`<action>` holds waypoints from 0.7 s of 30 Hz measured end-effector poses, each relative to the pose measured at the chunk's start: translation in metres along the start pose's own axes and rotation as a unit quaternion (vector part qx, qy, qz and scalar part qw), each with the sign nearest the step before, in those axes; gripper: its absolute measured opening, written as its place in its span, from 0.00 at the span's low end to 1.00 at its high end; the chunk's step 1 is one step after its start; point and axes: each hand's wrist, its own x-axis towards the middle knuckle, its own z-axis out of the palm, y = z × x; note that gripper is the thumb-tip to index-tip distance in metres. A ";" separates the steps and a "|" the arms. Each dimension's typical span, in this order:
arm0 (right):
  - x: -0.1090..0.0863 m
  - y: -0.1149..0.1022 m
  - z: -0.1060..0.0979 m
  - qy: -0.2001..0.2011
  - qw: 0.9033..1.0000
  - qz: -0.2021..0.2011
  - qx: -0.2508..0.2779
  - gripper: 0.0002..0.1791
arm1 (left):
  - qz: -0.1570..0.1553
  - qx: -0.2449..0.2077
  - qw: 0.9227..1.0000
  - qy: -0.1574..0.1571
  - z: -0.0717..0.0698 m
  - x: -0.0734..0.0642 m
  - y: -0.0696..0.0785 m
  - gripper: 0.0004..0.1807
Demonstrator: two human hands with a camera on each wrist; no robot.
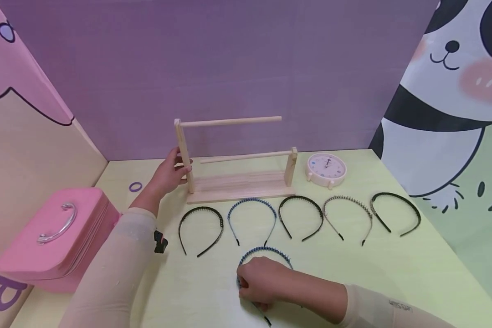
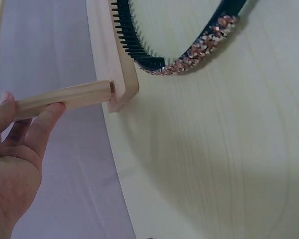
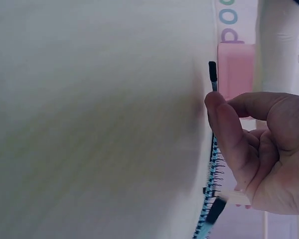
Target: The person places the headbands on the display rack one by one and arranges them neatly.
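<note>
Gripping wooden rack [image 1: 238, 186] with left hand [image 1: 169, 173] near back edge of desk [image 1: 205, 291], likely to steady it. Pinching blue headband [image 1: 266, 249] by one leg with right hand [image 1: 266, 278] toward front edge (probably keeping teeth clear), with other headbands [image 1: 298, 197] spaced between, apparently against tangling.

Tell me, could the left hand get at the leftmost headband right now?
Probably yes: the leftmost headband lies close by with nothing on top. But the left hand grips the wooden post, so it would likely have to let go first.
</note>
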 end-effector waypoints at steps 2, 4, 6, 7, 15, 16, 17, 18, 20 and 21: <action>-0.004 -0.002 -0.003 -0.002 1.000 -0.007 -0.003 0.12 | -0.001 0.002 1.000 -0.001 0.000 0.000 0.000 0.34; -0.010 -0.004 -0.007 0.000 1.000 -0.015 0.000 0.12 | -0.004 0.000 1.000 -0.003 0.000 0.001 0.000 0.34; -0.016 -0.005 -0.014 0.002 0.999 -0.030 0.016 0.12 | -0.007 -0.002 1.000 -0.004 0.000 0.001 0.001 0.34; -0.019 -0.006 -0.017 0.003 0.999 -0.040 0.026 0.12 | -0.009 -0.003 1.000 -0.004 0.000 0.001 0.001 0.34; -0.036 -0.008 -0.052 0.056 0.989 -0.121 0.061 0.05 | -0.009 0.004 1.000 -0.005 -0.002 0.002 -0.001 0.34; -0.036 -0.008 -0.057 0.067 0.987 -0.129 0.062 0.03 | -0.007 0.006 1.000 -0.004 -0.002 0.002 -0.001 0.34; -0.037 -0.008 -0.062 0.076 0.986 -0.136 0.066 0.02 | -0.006 0.006 1.000 -0.004 -0.003 0.002 -0.001 0.34; -0.037 -0.008 -0.066 0.086 0.984 -0.141 0.074 0.01 | -0.004 0.007 1.000 -0.006 -0.003 0.002 -0.001 0.34; -0.037 -0.007 -0.075 0.099 0.979 -0.148 0.096 0.03 | -0.003 0.008 1.000 -0.007 -0.003 0.002 -0.002 0.34; -0.036 -0.007 -0.079 0.105 0.977 -0.150 0.109 0.03 | -0.003 0.008 1.000 -0.006 -0.003 0.002 -0.001 0.34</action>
